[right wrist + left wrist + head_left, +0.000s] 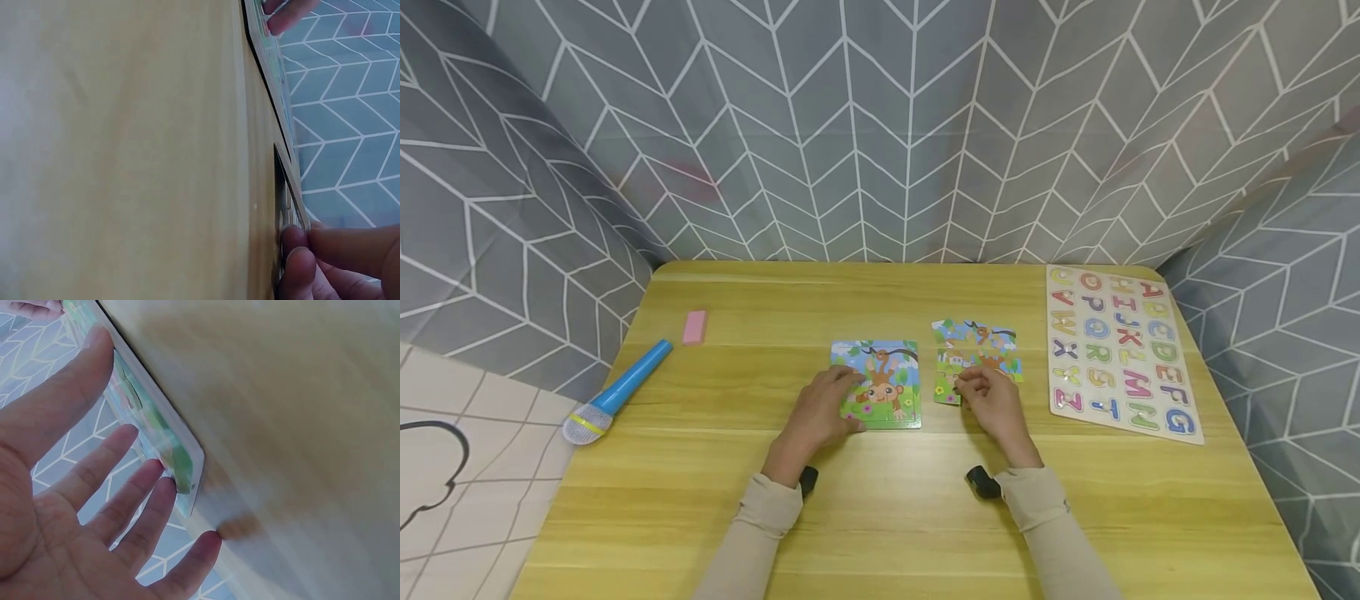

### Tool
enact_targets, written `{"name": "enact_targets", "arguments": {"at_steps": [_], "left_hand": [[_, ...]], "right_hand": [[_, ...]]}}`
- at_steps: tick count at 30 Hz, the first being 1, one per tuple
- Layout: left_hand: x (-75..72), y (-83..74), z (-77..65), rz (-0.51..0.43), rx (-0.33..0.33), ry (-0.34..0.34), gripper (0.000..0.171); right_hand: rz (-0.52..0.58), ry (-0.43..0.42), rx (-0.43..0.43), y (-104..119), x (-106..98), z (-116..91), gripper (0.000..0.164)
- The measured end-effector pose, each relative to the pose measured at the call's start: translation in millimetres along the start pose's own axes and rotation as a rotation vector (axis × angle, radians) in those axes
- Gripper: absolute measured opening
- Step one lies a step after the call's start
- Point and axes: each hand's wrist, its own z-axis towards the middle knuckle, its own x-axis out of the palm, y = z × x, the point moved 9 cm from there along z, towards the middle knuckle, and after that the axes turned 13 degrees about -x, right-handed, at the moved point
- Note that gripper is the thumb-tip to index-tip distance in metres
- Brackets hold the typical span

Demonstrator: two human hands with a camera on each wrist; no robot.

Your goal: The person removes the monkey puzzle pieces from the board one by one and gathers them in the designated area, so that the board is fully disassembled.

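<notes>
A square picture puzzle (882,414) with a monkey on green grass lies on the table, framed by a pale tray edge. My left hand (820,408) is at its left side, fingers spread and nearly straight; in the left wrist view the thumb (75,387) lies along the near rim. To the right, a partly joined group of puzzle pieces (977,343) shows a similar monkey scene. My right hand (995,402) pinches a thin puzzle piece (292,181) between thumb and finger at this group's lower edge. The fingers hide part of that piece.
An alphabet board (1120,354) with colourful letters lies at the right. A blue toy microphone (631,379) and a pink block (695,327) lie at the left. Patterned grey curtains (880,133) hang behind the wooden table (880,517).
</notes>
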Motion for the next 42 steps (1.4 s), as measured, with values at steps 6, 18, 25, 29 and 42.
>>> {"name": "enact_targets", "arguments": {"at_steps": [6, 18, 25, 29, 42], "left_hand": [[0.2, 0.3, 0.7, -0.005, -0.001, -0.008, 0.072], [0.5, -0.8, 0.3, -0.014, 0.004, -0.008, 0.072], [1.4, -0.6, 0.6, -0.009, 0.005, -0.007, 0.072], [1.1, -1.7, 0.4, -0.006, 0.005, -0.007, 0.072], [0.3, -4.4, -0.5, 0.017, -0.009, 0.004, 0.074]], "right_hand": [[-0.045, 0.009, 0.007, 0, 0, 0, 0.019], [-0.092, 0.001, 0.024, 0, -2, -2, 0.016], [-0.094, 0.012, 0.011, 2, -1, -2, 0.017], [-0.095, 0.013, 0.008, 2, 0, -2, 0.018], [-0.105, 0.013, -0.012, 9, 4, -2, 0.022]]}}
